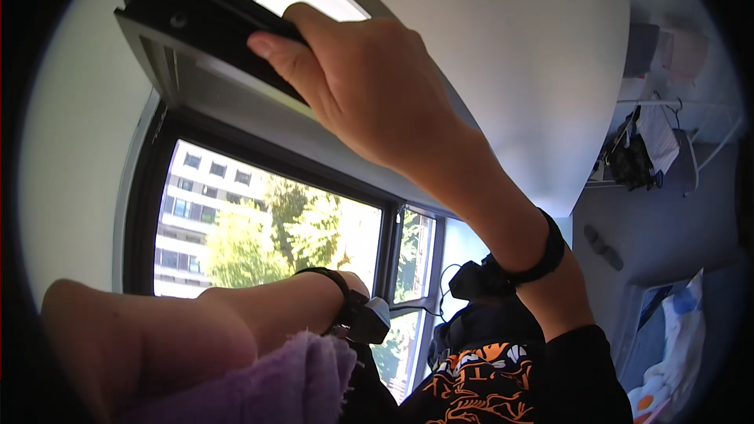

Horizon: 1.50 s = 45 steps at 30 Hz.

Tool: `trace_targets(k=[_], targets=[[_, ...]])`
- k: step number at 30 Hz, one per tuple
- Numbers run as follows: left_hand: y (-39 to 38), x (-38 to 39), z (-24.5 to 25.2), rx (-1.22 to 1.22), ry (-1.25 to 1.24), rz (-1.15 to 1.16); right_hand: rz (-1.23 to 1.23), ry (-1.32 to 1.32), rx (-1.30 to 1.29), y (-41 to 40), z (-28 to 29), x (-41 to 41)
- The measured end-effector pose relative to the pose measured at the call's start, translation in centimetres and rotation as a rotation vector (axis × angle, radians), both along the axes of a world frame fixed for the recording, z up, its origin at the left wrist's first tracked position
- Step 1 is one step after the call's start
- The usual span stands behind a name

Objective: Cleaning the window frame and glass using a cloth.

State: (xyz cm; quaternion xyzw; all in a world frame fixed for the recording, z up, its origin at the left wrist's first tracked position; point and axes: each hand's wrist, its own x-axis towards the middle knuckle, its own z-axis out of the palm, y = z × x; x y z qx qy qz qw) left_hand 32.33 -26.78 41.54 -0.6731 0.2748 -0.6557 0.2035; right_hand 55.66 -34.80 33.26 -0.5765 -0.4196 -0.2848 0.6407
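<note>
My right hand (pixel 377 82) reaches to the upper left. Its thumb and fingers grip the black edge of a window frame part (pixel 206 23), which has a round fitting near its outer end. My left hand (pixel 147 330) is large and close at the lower left, its fingers bent around a frayed purple cloth (pixel 265 383); its fingertips are hidden. Each wrist wears a black strap with a small device. Below the raised part, a dark-framed window (pixel 271 159) shows trees and a building outside.
A smooth pale surface (pixel 530 59) fills the upper right. Beyond it stands a white rack (pixel 707 103) with hangers, a bag and clothes. Slippers (pixel 604 247) lie on the floor, and patterned bedding (pixel 677 341) shows at the lower right. A thin cable (pixel 418 308) hangs near the wrist devices.
</note>
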Motion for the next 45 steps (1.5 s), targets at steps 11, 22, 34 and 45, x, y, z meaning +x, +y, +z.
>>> trace_targets(k=[11,22,34,45], targets=[[-9.7,-12.0,-0.4,-0.367,0.399,-0.132,0.129,-0.1,0.018,0.6,0.2,-1.2],[-12.4,-8.7,-1.9,-0.741,0.719,-0.32,0.203,-0.069,-0.039,0.2,0.5,0.0],[-5.4,12.9,1.5,-0.619,-0.052,-0.113,0.473,-0.09,0.107,0.5,-3.2,1.1],[-4.1,16.3,3.3,-0.488,-0.174,0.585,0.491,-0.096,0.213,0.5,-3.2,1.7]])
